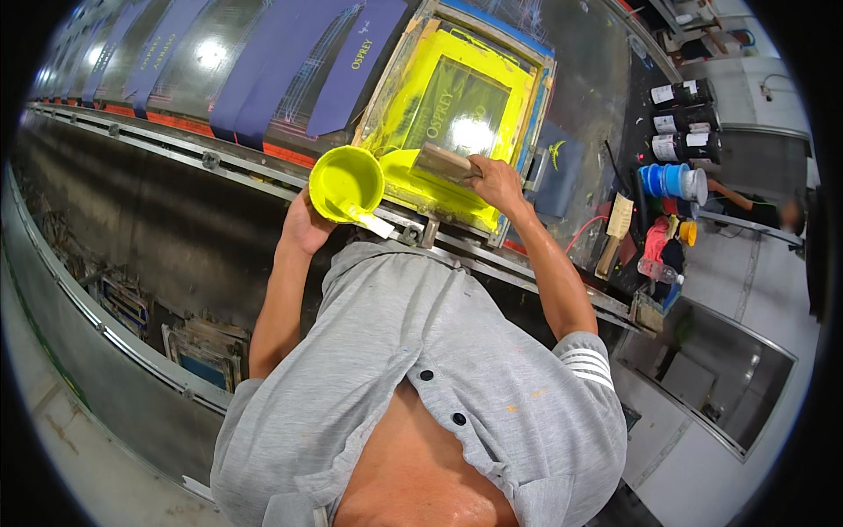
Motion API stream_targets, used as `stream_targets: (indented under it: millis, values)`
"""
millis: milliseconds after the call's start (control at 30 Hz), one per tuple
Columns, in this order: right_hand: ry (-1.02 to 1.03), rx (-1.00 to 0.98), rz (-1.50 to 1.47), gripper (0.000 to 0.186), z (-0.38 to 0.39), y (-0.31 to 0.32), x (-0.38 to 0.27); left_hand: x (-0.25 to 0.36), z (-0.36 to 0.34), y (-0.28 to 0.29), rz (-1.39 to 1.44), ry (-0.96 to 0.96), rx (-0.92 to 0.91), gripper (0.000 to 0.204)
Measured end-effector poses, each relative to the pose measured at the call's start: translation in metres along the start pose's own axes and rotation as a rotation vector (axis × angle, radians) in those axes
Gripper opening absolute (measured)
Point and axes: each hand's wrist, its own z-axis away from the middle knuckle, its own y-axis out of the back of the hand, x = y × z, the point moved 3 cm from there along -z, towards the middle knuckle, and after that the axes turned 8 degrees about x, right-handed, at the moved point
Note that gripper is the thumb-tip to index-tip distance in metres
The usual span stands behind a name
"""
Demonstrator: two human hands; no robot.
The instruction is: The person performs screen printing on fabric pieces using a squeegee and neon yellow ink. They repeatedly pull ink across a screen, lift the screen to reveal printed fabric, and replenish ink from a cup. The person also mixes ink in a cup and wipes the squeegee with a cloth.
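Note:
My left hand point(307, 225) is closed around the side of a yellow ink pot point(320, 169). A white spatula point(376, 223) leans in the pot, smeared with bright yellow ink, its end sticking out over the near rim. My right hand point(499, 186) grips a squeegee point(443, 164), which rests at the near end of a framed printing screen point(492, 57). Yellow ink covers much of the screen around a darker window with lettering. More ink is pooled beside the squeegee blade. The pot is just left of the screen frame's near corner.
Purple fabric pieces point(257, 66) lie in a row along the table to the left. A metal rail point(158, 144) follows the near edge. At right are a brush point(619, 218), black cans point(683, 93), blue stacked containers point(665, 180) and a plastic bottle point(659, 270). Another person's arm point(731, 194) shows beyond.

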Motion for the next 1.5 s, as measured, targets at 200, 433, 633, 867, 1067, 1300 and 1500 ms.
stream_targets:
  millis: [200,433,633,867,1067,1300,1500]
  values:
    - [0.002,-0.058,-0.019,0.032,-0.015,-0.014,0.010,-0.009,-0.007,-0.006,0.019,-0.005,0.020,0.035]
    - [0.032,-0.325,-0.184,0.043,-0.073,-0.026,0.026,-0.018,-0.003,-0.024,0.037,-0.017,0.060,0.036]
    - [0.008,-0.416,-0.578,0.041,-0.074,-0.014,0.047,-0.021,-0.003,-0.014,0.037,-0.022,0.057,0.037]
    - [-0.133,-0.027,-1.229,0.042,0.020,0.019,0.019,-0.027,-0.017,0.006,-0.042,0.079,-0.001,0.036]
    - [-0.211,0.417,-1.174,0.031,0.077,-0.017,0.011,-0.038,-0.024,0.013,-0.146,0.131,-0.043,0.036]
    - [0.100,0.504,-1.460,0.029,0.100,0.003,-0.010,-0.052,-0.022,-0.019,-0.289,0.215,-0.103,0.037]
    - [0.424,0.508,-1.487,0.023,0.102,0.027,-0.032,-0.066,-0.012,-0.051,-0.212,0.309,-0.240,0.038]
